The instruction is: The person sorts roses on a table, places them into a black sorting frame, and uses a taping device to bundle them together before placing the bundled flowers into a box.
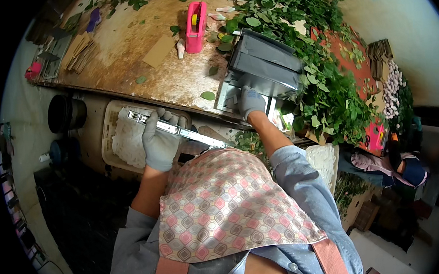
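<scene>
My left hand (162,143), in a grey work glove, holds a long silver metal rail (181,132) that looks like a drawer slide. The rail slants down to the right in front of my apron (228,205), beyond the table's front edge. My right hand (252,99), gloved as well, reaches to the near side of a dark grey sheet-metal box (264,63). Its fingertips are hidden against the box, so its grip is unclear. Under the box, at the table edge, lies a light metal frame (225,94).
A pink tape dispenser (196,28) stands on the worn wooden table (122,63) beside a cardboard piece (159,51). Leafy stems (326,87) heap at the right, with sleeved flower buds (226,9) behind. A white-lined crate (107,145) sits below. Another person (393,167) is at far right.
</scene>
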Demonstrator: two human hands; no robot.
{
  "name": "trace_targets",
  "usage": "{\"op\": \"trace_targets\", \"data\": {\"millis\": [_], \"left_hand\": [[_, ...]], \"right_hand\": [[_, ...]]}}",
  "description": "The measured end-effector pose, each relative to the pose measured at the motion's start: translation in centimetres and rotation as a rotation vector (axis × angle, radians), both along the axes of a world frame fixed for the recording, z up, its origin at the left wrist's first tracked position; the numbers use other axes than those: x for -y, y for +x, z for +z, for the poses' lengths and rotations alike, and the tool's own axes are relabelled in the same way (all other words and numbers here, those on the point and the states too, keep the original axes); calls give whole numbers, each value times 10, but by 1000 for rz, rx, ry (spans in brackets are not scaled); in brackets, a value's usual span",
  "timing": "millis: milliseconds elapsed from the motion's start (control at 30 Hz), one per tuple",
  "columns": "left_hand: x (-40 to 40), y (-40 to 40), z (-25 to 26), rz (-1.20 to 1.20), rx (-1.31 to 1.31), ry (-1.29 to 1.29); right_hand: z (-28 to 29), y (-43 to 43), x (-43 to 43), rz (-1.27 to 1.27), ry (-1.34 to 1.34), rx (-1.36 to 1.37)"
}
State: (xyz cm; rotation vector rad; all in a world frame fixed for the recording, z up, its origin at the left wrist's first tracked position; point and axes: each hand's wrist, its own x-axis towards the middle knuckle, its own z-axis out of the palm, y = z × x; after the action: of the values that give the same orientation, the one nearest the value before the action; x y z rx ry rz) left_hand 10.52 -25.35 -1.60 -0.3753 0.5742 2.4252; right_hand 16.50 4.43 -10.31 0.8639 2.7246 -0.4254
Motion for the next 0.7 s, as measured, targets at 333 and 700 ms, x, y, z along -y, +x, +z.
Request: {"op": "trace_targets", "data": {"millis": [333, 700], "left_hand": [[-6, -3, 3, 7, 54, -21], [-37, -5, 10, -125, 29, 20]], "right_hand": [[32, 59, -7, -88, -192, -469], [158, 150, 40, 329, -724, -364]]}}
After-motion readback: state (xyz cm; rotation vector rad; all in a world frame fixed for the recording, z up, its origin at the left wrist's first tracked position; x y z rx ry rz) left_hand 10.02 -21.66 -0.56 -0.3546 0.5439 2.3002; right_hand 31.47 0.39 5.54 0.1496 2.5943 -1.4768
